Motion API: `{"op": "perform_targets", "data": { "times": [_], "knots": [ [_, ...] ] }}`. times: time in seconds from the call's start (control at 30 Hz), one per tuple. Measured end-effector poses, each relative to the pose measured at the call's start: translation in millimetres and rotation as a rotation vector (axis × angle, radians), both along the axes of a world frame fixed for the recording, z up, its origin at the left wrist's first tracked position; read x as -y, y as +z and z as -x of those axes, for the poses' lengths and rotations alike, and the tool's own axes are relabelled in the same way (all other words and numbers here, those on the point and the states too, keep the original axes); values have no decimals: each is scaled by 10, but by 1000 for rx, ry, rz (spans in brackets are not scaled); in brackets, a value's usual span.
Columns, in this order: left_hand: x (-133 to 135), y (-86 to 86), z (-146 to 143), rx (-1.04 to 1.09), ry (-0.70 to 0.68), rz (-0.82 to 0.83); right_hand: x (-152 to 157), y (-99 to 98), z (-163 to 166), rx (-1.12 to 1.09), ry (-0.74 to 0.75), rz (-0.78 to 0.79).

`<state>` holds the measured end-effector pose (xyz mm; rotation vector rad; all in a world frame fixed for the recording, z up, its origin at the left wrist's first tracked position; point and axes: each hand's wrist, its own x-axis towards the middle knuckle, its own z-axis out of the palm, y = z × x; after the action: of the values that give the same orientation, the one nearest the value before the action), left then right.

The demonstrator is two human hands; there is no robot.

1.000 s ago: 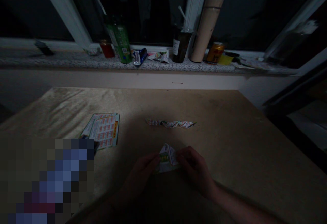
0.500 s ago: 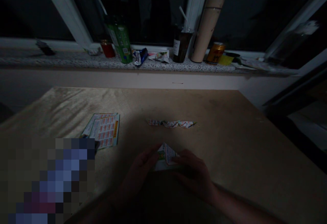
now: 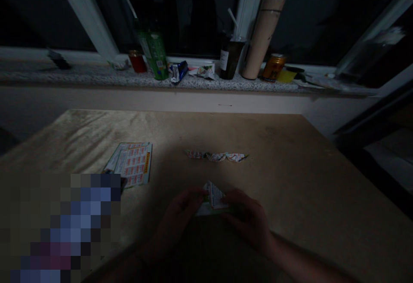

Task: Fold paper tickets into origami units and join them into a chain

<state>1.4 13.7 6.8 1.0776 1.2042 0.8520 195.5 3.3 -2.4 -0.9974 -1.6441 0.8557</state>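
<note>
A small printed paper piece (image 3: 213, 197), partly folded into a pointed shape, lies low on the brown table (image 3: 290, 167) near its front edge. My left hand (image 3: 180, 218) pinches its left side and my right hand (image 3: 247, 218) holds its right side. Beyond the hands, a row of folded paper pieces (image 3: 217, 156) lies in a line on the table. A stack of printed sheets (image 3: 132, 162) lies to the left of my hands.
The scene is dim. A granite window sill (image 3: 80, 76) at the back carries a green bottle (image 3: 154, 55), a red can (image 3: 137, 61), a dark cup with a straw (image 3: 229, 55), a tall beige tumbler (image 3: 263, 38), a gold can (image 3: 272, 68) and wrappers.
Both hands have shifted on the paper piece, pressing it lower and flatter toward the table. The view has drifted slightly.
</note>
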Motion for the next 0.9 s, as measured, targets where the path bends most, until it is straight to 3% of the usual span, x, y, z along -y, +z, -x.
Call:
{"op": "perform_targets", "data": {
  "times": [0.17,0.33,0.73,0.9],
  "knots": [
    [16,90,8,-30,-53,-102,-18,-5,-14,-16,-52,13],
    [11,153,14,14,-145,-67,-25,-27,-29,-38,-40,40],
    [12,111,34,-159,-179,-145,-33,-8,-28,-62,-79,109],
    [30,105,31,-113,-157,-117,-41,6,-19,-60,-99,150]
  ]
}}
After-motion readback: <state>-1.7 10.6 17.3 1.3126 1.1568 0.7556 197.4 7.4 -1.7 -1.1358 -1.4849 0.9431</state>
